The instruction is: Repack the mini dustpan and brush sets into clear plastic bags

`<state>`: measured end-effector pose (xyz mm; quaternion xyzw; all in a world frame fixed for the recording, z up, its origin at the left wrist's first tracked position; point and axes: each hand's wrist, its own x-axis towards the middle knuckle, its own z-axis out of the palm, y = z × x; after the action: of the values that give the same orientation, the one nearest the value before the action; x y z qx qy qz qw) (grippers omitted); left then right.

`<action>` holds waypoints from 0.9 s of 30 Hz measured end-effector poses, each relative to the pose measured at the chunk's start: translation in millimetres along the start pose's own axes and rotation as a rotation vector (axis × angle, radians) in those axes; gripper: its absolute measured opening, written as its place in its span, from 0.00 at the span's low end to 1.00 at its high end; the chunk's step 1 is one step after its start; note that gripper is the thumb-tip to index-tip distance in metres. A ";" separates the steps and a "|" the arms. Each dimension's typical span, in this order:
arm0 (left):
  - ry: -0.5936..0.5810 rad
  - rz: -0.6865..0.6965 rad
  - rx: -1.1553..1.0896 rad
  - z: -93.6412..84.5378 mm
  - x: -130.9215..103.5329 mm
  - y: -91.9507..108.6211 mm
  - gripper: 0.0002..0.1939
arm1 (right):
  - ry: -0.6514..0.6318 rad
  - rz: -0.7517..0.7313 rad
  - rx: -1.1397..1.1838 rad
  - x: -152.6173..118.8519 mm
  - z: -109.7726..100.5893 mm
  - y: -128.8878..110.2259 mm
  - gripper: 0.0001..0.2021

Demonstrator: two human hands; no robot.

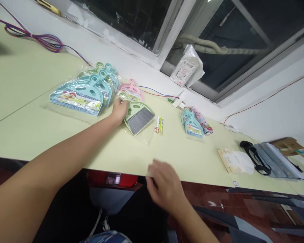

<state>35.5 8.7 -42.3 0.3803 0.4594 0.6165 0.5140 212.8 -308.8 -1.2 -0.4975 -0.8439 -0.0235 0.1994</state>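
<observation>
We note the left hand gripping the green dustpan set near its handle, just before the pink set, which a careless pull could snag; right hand half-curled, too blurred to tell more.

The left hand grips a pale-green plastic dustpan with a grey-bristled brush near its handle, above a pale-yellow tabletop. A pink plastic dustpan lies just behind; wrapped light-blue plastic dustpans overlap to its left. A small yellow-green printed label lies just right. The blurred right hand, fingers loosely curled, hangs near the table's front edge.
</observation>
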 end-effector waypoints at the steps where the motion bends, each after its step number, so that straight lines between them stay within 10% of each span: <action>1: -0.003 0.006 0.001 0.1 -0.3 0.2 0.16 | 0.007 0.103 -0.069 27.7 -0.6 15.9 0.13; 8: 0.092 0.023 -0.011 -6.7 10.2 7.1 0.13 | -0.394 0.581 -0.258 162.3 23.1 117.8 0.28; 27: 0.163 -0.033 0.005 -14.4 18.7 8.0 0.10 | -0.274 0.722 0.013 143.9 40.3 205.3 0.19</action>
<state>16.3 24.1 -38.8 0.3224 0.5076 0.6356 0.4842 313.3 -76.3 -19.0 -0.7599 -0.6334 0.1200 0.0835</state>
